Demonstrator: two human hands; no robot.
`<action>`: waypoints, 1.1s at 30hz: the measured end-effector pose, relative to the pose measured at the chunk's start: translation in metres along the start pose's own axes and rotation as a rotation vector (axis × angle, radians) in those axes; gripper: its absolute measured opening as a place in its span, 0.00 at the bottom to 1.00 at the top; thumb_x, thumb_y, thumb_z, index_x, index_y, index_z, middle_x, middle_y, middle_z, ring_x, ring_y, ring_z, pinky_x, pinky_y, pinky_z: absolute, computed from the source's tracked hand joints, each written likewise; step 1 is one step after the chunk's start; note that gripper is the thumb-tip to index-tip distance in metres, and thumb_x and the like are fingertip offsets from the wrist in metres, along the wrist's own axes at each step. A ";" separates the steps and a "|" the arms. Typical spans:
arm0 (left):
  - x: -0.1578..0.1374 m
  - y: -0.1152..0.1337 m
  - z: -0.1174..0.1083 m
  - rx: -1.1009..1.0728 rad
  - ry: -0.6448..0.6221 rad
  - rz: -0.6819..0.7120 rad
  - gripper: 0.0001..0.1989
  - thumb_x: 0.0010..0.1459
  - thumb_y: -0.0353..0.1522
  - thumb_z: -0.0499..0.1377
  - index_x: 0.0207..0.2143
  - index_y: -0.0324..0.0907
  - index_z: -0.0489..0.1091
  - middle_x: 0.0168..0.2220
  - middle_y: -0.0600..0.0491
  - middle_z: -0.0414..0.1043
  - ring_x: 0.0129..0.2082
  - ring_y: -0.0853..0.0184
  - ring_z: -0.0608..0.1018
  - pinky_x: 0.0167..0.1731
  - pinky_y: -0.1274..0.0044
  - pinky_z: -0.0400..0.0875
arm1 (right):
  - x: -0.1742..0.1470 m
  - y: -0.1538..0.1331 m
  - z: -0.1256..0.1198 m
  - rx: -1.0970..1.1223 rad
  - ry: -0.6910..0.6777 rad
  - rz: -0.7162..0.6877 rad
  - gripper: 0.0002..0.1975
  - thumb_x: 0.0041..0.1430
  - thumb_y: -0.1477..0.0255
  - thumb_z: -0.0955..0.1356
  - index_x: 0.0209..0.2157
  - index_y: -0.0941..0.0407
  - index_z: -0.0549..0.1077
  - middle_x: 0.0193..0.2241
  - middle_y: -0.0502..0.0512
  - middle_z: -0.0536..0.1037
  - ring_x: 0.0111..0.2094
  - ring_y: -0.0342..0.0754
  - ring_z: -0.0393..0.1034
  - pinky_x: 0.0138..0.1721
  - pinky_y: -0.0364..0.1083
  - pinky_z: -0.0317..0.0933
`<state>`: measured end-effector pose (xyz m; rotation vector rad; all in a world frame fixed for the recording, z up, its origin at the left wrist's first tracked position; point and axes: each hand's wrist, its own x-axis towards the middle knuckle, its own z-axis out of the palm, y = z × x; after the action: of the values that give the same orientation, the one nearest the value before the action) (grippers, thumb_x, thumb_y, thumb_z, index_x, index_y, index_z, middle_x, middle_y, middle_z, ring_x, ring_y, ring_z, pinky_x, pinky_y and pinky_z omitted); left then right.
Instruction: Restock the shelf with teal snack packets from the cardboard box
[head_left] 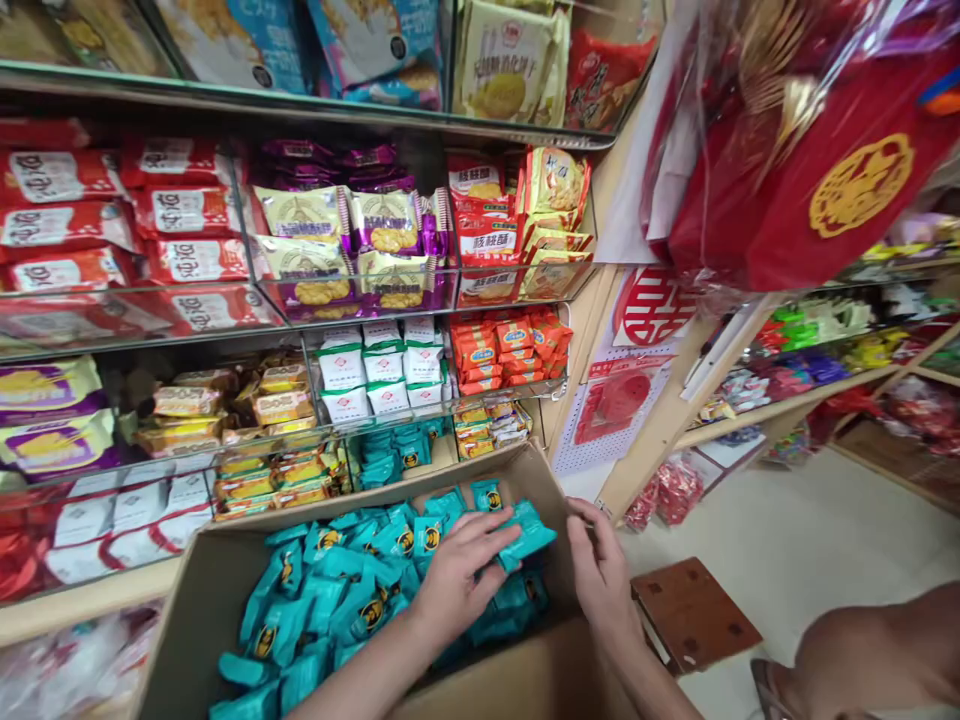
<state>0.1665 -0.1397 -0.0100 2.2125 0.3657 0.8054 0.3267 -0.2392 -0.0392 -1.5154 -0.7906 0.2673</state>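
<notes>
A cardboard box [225, 570] full of small teal snack packets [360, 590] stands in front of me. My left hand [465, 575] is inside the box near its right end, its fingers and thumb closed on one teal packet [531, 535] lying above the others. At the right wall of the box is my right hand [600, 565], with the fingers bent at the rim and the thumb towards the inside. More teal packets [394, 455] fill a low shelf compartment just behind the box.
Glass-fronted shelves [352, 310] hold several kinds of wrapped biscuits. Red bags [787, 170] hang at the upper right. On the floor to the right is a brown wooden stool [694, 610], and part of a person's bare leg [877, 650] shows at the lower right.
</notes>
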 end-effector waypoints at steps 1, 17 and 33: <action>-0.002 0.004 -0.003 0.024 -0.015 0.065 0.20 0.53 0.27 0.54 0.47 0.54 0.68 0.51 0.52 0.66 0.51 0.62 0.68 0.51 0.67 0.59 | -0.006 -0.012 0.003 0.177 -0.072 0.127 0.20 0.56 0.57 0.60 0.45 0.56 0.66 0.45 0.61 0.70 0.43 0.51 0.67 0.43 0.54 0.61; -0.036 0.029 0.011 -0.962 0.445 -0.768 0.21 0.39 0.39 0.67 0.36 0.41 0.69 0.36 0.51 0.71 0.35 0.66 0.73 0.33 0.77 0.68 | -0.050 -0.039 0.026 0.270 -0.301 0.103 0.12 0.49 0.68 0.68 0.35 0.55 0.64 0.41 0.59 0.74 0.41 0.51 0.70 0.41 0.51 0.65; -0.030 0.040 -0.006 -1.241 0.435 -0.961 0.22 0.44 0.33 0.62 0.44 0.43 0.63 0.41 0.51 0.71 0.43 0.64 0.72 0.41 0.73 0.65 | -0.044 -0.039 0.043 0.321 -0.374 0.274 0.21 0.47 0.62 0.69 0.42 0.57 0.68 0.34 0.57 0.75 0.36 0.49 0.70 0.35 0.48 0.67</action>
<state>0.1399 -0.1786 0.0093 0.5590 0.7739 0.6410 0.2558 -0.2360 -0.0211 -1.2794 -0.7839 0.8613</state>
